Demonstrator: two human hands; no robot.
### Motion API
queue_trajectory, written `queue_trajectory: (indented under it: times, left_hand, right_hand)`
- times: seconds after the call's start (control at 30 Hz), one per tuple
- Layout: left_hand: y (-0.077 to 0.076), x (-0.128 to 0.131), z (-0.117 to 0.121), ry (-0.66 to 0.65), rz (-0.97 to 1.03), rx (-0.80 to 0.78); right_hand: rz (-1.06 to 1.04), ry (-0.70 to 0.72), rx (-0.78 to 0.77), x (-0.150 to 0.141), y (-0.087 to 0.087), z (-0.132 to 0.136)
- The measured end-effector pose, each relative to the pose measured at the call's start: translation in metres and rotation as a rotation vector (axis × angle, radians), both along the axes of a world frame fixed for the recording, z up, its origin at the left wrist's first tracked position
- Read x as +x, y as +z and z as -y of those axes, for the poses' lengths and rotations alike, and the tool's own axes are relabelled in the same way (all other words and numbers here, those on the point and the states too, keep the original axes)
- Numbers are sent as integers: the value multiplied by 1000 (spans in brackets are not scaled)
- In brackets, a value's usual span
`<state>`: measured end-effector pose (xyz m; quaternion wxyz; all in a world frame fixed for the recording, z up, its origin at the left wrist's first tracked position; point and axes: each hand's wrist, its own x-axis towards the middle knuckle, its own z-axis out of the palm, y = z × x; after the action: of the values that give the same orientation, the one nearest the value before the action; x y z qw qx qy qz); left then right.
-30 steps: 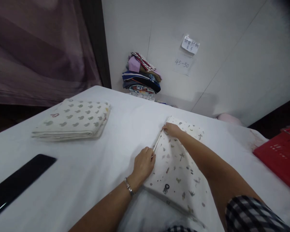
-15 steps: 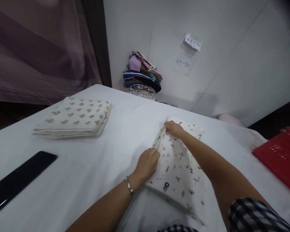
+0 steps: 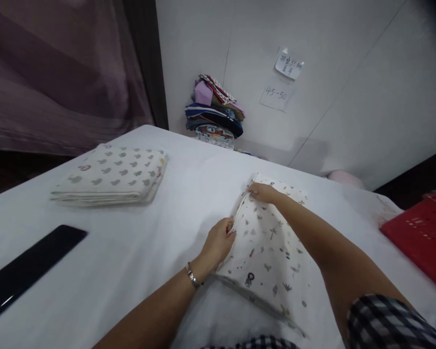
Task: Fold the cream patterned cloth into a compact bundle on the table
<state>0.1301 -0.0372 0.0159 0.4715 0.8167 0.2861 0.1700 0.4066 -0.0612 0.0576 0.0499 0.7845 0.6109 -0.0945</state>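
A white cloth (image 3: 267, 249) printed with small grey and brown figures lies folded in layers at the right of the bed-like surface. My left hand (image 3: 217, 242), with a metal bracelet at the wrist, is closed on the cloth's left edge, thumb and fingers pinching it. Farther up that same edge, my right hand (image 3: 264, 192) grips the fabric near the far left corner. The edge between both hands is slightly raised. At the left rests another folded white cloth (image 3: 112, 172) with grey mushroom-like prints, apart from my hands.
A glossy black flat object (image 3: 32, 269) lies at the near left of the white-covered surface (image 3: 141, 261). A red bag-like item (image 3: 419, 237) sits at the right edge. Beyond the far edge, a stack of folded fabrics (image 3: 214, 111) stands against the wall, below paper notes (image 3: 276, 94).
The cloth's left edge was lifted slightly rightward, then came back down to the left. My left hand has turned, showing its thumb side; my right hand shifted slightly right. Both keep their hold.
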Motion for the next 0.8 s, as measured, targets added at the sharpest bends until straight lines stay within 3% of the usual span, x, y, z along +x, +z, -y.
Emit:
queue_trajectory:
  times: [0.37,0.57,0.63,0.8]
  left_hand:
    - [-1,-2,-2,14,8,-39]
    - [2,-2,1,-82,11,-206]
    - [4,-2,0,-77,-57,-154]
    - [8,-3,0,-68,-289,192]
  right_hand:
    - [-58,-9,-120,2,15,-10]
    - [2,-12,-212,4,19,-16]
    - [36,7,-231,1,17,-21]
    - [122,56,-255,-7,8,-32]
